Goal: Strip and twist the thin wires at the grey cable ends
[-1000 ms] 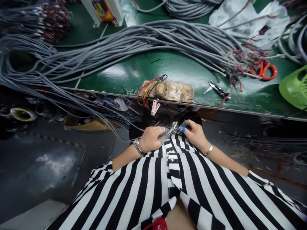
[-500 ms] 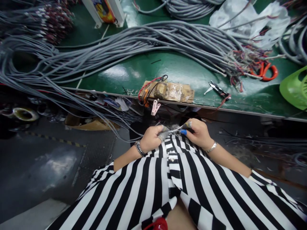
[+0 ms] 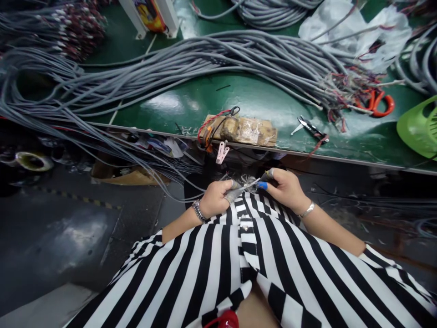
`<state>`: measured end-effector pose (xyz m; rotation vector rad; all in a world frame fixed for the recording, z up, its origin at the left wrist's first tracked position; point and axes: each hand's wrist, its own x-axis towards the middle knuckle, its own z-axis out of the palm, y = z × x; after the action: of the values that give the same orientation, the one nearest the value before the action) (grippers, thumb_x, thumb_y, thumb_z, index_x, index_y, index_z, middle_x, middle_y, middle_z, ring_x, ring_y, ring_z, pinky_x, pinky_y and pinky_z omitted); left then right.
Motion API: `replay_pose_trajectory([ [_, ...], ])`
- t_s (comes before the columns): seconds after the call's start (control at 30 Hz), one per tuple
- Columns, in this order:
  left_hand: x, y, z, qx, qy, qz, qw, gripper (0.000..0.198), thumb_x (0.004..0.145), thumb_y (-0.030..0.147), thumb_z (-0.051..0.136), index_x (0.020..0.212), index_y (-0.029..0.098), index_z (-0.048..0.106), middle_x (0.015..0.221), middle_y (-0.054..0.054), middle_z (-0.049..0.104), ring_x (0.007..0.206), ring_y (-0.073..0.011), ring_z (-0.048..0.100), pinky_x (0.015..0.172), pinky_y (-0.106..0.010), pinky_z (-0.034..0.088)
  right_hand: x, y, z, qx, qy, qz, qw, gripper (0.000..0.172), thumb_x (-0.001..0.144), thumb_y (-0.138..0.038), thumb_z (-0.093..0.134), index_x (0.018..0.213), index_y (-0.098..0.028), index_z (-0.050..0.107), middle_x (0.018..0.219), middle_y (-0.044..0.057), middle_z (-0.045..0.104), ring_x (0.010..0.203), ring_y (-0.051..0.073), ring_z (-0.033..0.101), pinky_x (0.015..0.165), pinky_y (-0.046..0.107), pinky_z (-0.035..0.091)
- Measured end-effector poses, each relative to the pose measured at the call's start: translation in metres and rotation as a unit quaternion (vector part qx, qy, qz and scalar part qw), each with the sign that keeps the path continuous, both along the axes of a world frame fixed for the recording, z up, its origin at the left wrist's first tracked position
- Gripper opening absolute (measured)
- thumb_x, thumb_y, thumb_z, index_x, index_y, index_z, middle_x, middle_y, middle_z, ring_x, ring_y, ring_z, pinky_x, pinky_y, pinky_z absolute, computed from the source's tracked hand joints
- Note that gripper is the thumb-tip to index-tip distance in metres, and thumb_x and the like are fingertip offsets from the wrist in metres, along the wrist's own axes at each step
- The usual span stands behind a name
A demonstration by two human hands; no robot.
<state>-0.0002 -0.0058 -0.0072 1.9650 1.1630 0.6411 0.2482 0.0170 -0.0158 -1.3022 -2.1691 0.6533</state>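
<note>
My left hand (image 3: 215, 197) is closed in a fist around the end of a grey cable, just below the bench edge and above my striped lap. Thin bare wire strands (image 3: 246, 183) stick out of it to the right. My right hand (image 3: 286, 188) pinches those strands between thumb and fingers; its fingertips wear grey and blue covers. A watch is on my left wrist and a bracelet on my right. Several grey cables (image 3: 143, 157) hang from the bench toward my left hand.
The green bench (image 3: 259, 102) carries a long bundle of grey cables (image 3: 205, 59), a taped wooden block with red and black leads (image 3: 241, 130), small snips (image 3: 309, 127), orange-handled scissors (image 3: 378, 102), a plastic bag (image 3: 355, 27) and a green basket (image 3: 418, 127). A pink clip (image 3: 221, 152) hangs at the bench edge.
My right hand has shifted slightly to the right, drawing the wire strands out straighter from my left fist. My left hand has stayed almost still.
</note>
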Motion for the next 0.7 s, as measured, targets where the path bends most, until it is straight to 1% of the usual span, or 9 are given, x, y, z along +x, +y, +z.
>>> replay_pose_trajectory([
  [0.2, -0.002, 0.000, 0.001, -0.010, -0.009, -0.003, 1.000, 0.020, 0.087, 0.031, 0.054, 0.088, 0.016, 0.068, 0.080, -0.005, 0.070, 0.071, -0.0144, 0.064, 0.068, -0.025, 0.049, 0.000, 0.001, 0.002, 0.018, 0.001, 0.030, 0.999, 0.028, 0.083, -0.037, 0.056, 0.062, -0.019, 0.049, 0.061, 0.000, 0.048, 0.057, 0.013, 0.043, 0.055, 0.026, 0.031],
  [0.33, -0.002, 0.001, 0.003, -0.021, -0.017, -0.003, 1.000, 0.021, 0.087, 0.031, 0.054, 0.088, 0.015, 0.068, 0.079, -0.005, 0.070, 0.070, -0.0144, 0.064, 0.068, -0.025, 0.050, -0.003, 0.000, 0.000, 0.015, 0.026, 0.025, 0.999, 0.026, 0.083, -0.036, 0.056, 0.063, -0.019, 0.051, 0.061, 0.001, 0.050, 0.057, 0.014, 0.045, 0.057, 0.027, 0.034],
  [0.43, -0.001, 0.001, 0.004, -0.019, -0.017, -0.008, 1.000, 0.020, 0.087, 0.030, 0.054, 0.086, 0.015, 0.068, 0.076, -0.005, 0.070, 0.069, -0.0139, 0.063, 0.066, -0.024, 0.048, -0.006, -0.002, -0.004, -0.004, 0.051, 0.003, 0.999, 0.024, 0.083, -0.037, 0.057, 0.067, -0.019, 0.054, 0.063, 0.002, 0.054, 0.060, 0.014, 0.049, 0.058, 0.027, 0.037],
  [0.57, -0.001, 0.002, 0.002, -0.006, 0.012, -0.014, 1.000, 0.021, 0.087, 0.032, 0.054, 0.082, 0.015, 0.066, 0.071, -0.003, 0.067, 0.065, -0.0130, 0.061, 0.062, -0.023, 0.046, -0.013, -0.007, -0.011, -0.048, 0.085, -0.029, 0.995, 0.018, 0.083, -0.034, 0.058, 0.073, -0.019, 0.058, 0.070, 0.002, 0.060, 0.064, 0.015, 0.054, 0.060, 0.026, 0.040],
  [0.7, 0.001, 0.001, 0.002, 0.025, 0.044, -0.023, 0.998, 0.019, 0.086, 0.031, 0.053, 0.083, 0.017, 0.065, 0.072, -0.003, 0.067, 0.065, -0.0126, 0.061, 0.060, -0.022, 0.044, -0.022, -0.013, -0.016, -0.066, 0.069, -0.108, 0.990, 0.017, 0.082, -0.035, 0.059, 0.074, -0.019, 0.059, 0.072, 0.003, 0.063, 0.066, 0.016, 0.056, 0.061, 0.027, 0.041],
])
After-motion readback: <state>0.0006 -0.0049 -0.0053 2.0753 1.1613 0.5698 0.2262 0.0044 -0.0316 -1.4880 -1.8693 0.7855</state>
